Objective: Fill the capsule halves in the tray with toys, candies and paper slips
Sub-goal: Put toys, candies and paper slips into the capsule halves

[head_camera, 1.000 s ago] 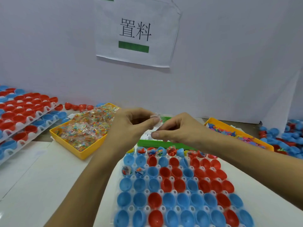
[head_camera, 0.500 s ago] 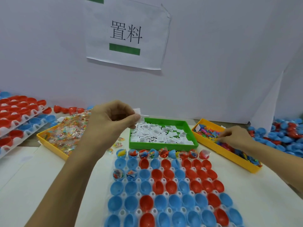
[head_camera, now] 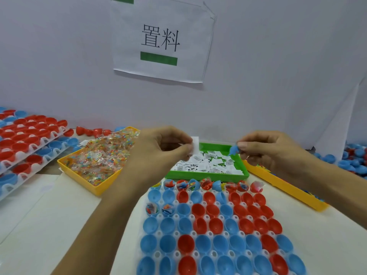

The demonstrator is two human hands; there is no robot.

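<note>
White wall and taped sign backing the surface; green bin (head_camera: 206, 178) of slips at the far edge, behind the capsule tray (head_camera: 214, 221). Left hand (head_camera: 158, 149) pinching a paper slip (head_camera: 195, 145); right hand (head_camera: 266, 149) pinching a small blue toy (head_camera: 234, 150), fingers curled. Better lowering both straight into one empty half of the third row, releasing low. Half a second ago, reaching into the yellow toy bin (head_camera: 284, 188); now lifted clear.

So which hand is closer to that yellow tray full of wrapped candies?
The left hand. It hovers right beside the candy tray, at its far right corner, pinching a paper slip. The right hand is across the green tray, holding a small blue toy.
</note>
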